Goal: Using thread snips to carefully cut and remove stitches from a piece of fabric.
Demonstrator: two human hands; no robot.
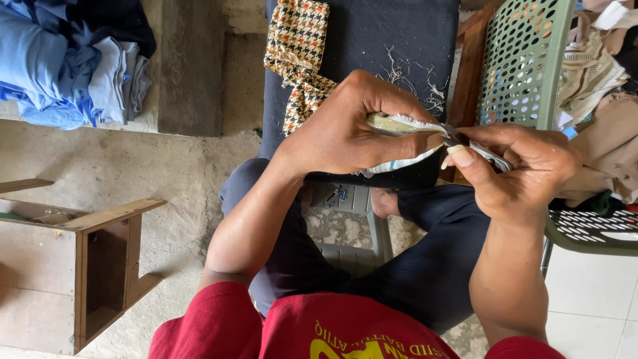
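My left hand (355, 126) is closed around a folded piece of pale cloth (399, 125) with a frayed white edge. My right hand (525, 166) pinches a small metal thread cutter (482, 151), whose tip meets the cloth's edge just right of my left thumb. Both hands hover above a dark padded bench (399, 40) strewn with loose thread scraps (415, 76). A houndstooth-patterned fabric strip (299, 53) lies on the bench beyond my left hand.
A green perforated plastic chair (525, 60) piled with beige cloths stands at right. Blue and dark garments (66, 60) are heaped at upper left. A wooden stool (93, 266) sits at left on the concrete floor. My crossed legs and a grey plastic stool (352, 226) are below.
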